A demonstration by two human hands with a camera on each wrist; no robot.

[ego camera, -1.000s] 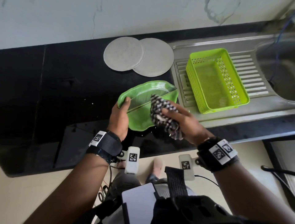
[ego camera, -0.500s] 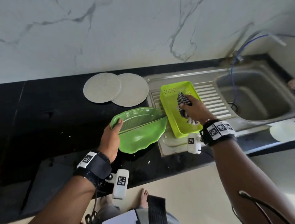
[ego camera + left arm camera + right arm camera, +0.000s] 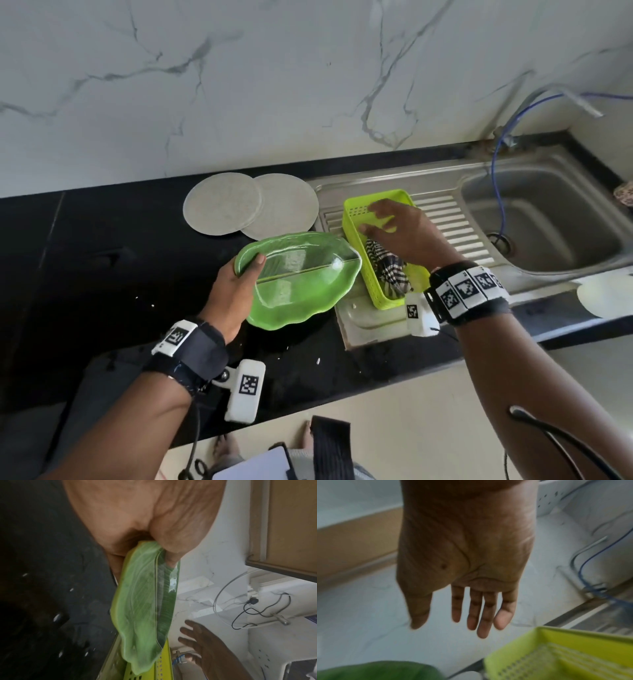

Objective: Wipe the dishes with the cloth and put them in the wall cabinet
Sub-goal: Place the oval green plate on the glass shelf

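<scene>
The black bench [image 3: 102, 274] is carrying everything, with a steel sink [image 3: 548, 219] set into its right end, its drainboard running back toward the middle. On that drainboard a lime-green perforated basket [image 3: 356, 219] is standing, its left wall just beside the green leaf-shaped dish [image 3: 301, 277]. The dish is being held tilted over the bench's front half, near the drainboard's left edge; the left hand [image 3: 236, 291] is grasping its left rim, thumb over the top and fingers underneath. The left wrist view is showing what the head view cannot: the dish [image 3: 142, 615] edge-on, with the pinching thumb and palm [image 3: 137, 520] close up and a brown cabinet [image 3: 291, 520] on the wall above. Two pale round mats [image 3: 222, 209] are lying overlapped at the bench's back edge, left of the sink. The checked cloth [image 3: 390, 270] is lying crumpled inside the basket's near end, seen only from the head camera. The right hand [image 3: 407, 233] is hovering over the basket, released, holding nothing; the right wrist view is confirming this, showing its straight, spread fingers [image 3: 488, 615] apart from the basket's rim [image 3: 573, 632] below, with the dish [image 3: 376, 670] a green blur at the lower left.
</scene>
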